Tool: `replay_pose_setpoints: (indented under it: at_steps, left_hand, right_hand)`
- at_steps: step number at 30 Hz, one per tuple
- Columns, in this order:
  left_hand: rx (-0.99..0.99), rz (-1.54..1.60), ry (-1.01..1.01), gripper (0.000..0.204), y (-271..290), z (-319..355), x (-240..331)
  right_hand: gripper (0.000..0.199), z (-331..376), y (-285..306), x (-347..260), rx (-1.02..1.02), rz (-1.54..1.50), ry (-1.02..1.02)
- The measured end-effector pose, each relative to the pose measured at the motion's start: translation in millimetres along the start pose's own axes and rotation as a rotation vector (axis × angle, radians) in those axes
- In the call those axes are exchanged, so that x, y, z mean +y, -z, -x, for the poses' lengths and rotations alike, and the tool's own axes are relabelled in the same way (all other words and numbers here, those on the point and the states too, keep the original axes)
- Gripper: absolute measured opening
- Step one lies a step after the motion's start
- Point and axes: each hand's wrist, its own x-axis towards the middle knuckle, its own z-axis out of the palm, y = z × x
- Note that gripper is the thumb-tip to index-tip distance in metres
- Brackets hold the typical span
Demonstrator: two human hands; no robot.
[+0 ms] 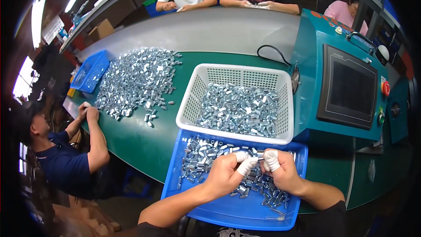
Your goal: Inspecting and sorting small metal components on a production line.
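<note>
My left hand [224,173] and my right hand [284,174] meet above the blue tray [210,210], white coverings on their thumbs and some fingertips. Between them, pinched from both sides, is a small shiny metal cylinder [260,156], partly hidden by the fingers. Below the hands, loose metal cylinders [199,160] of the same silvery look lie scattered in the tray. Just beyond stands a white perforated plastic basket [186,114] filled with more of these pieces. Its near edge overlaps the tray's far edge.
A big heap of metal pieces [136,77] covers the green table [131,138] at left, beside a small blue bin [90,72]. A teal machine [309,74] with a dark screen [351,90] stands at right. One person [66,153] works at left; several others sit across.
</note>
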Motion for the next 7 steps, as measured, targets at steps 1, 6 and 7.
replay_pose_setpoints:
  at_steps: [1,6,7]
  left_hand:
    - [0.028,0.001,-0.058,0.013,-2,-3,-1]
    - [0.041,-0.109,-0.100,0.018,17,-12,5]
    - [0.043,-0.082,-0.077,0.019,23,-18,0]
  right_hand:
    - [0.043,1,1,-3,0.000,-0.009,-0.042]
    - [0.047,-8,5,-6,0.052,-0.109,-0.226]
    - [0.048,-13,7,-5,0.086,-0.116,-0.238]
